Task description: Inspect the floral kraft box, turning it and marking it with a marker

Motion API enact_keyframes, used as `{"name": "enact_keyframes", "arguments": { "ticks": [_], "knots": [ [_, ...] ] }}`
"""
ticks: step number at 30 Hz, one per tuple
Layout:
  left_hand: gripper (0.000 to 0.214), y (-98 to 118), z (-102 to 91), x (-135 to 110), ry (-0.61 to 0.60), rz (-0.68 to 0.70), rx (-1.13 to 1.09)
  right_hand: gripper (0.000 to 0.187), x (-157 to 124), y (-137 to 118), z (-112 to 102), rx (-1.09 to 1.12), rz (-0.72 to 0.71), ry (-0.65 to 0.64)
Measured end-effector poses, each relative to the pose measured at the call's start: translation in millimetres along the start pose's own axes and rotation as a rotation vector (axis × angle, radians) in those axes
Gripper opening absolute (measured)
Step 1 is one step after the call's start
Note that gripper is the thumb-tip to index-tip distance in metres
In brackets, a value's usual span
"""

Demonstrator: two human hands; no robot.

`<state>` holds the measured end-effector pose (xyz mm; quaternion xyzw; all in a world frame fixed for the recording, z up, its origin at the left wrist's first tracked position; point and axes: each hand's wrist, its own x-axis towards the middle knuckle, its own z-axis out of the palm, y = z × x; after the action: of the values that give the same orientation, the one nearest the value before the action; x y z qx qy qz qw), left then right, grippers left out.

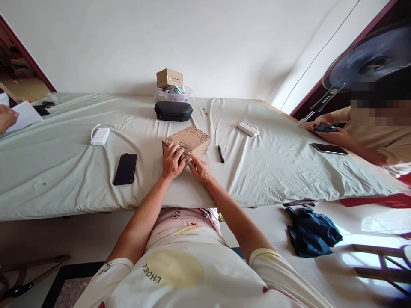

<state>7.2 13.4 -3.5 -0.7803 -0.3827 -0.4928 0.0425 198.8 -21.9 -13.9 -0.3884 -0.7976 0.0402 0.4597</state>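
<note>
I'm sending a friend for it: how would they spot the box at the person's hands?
Find the cloth-covered table by the white wall. Around its middle, the person's left hand and right hand are at a cardboard box. Dark line drawings set it apart from the plainer box atop the plastic bin.
</note>
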Motion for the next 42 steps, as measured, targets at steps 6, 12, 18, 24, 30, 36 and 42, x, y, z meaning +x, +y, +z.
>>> {"name": "enact_keyframes", "arguments": {
  "ticks": [6, 12, 18, 24, 30, 36, 42],
  "knots": [
    [0.034, -2.9, 4.5, -0.2, 0.033, 0.060, -0.087, 0.051, -0.8, 2.9, -0.4, -0.062, 0.131, -0.007],
    [0.034, -8.6, 2.1, 1.5, 0.077, -0.007, -0.107, 0.058, 1.4, 16.7, -12.8, -0.140, 0.374, 0.127],
    [0.037, -11.3, -4.5, 1.6, 0.059, -0.213, -0.081, 0.068, 1.1, 30.9, -23.7, -0.139, 0.518, 0.270],
    [0.037, -15.2, -2.7, 0.9, 0.068, -0.334, -0.059, 0.064, 0.9, 41.7, -18.8, -0.090, 0.570, 0.257],
    [0.064, -25.4, 3.7, -1.6, 0.051, -0.469, -0.174, 0.047, -0.8, 47.3, -14.8, -0.185, 0.640, 0.166],
    [0.056, -26.3, 8.0, -4.3, -0.056, -0.506, -0.085, 0.030, -0.8, 36.6, -23.0, -0.408, 0.767, 0.005],
    [0.034, -17.1, 3.1, -6.8, -0.275, -0.629, 0.262, 0.019, -5.1, 41.1, -22.4, -0.359, 0.737, 0.045]
  ]
}}
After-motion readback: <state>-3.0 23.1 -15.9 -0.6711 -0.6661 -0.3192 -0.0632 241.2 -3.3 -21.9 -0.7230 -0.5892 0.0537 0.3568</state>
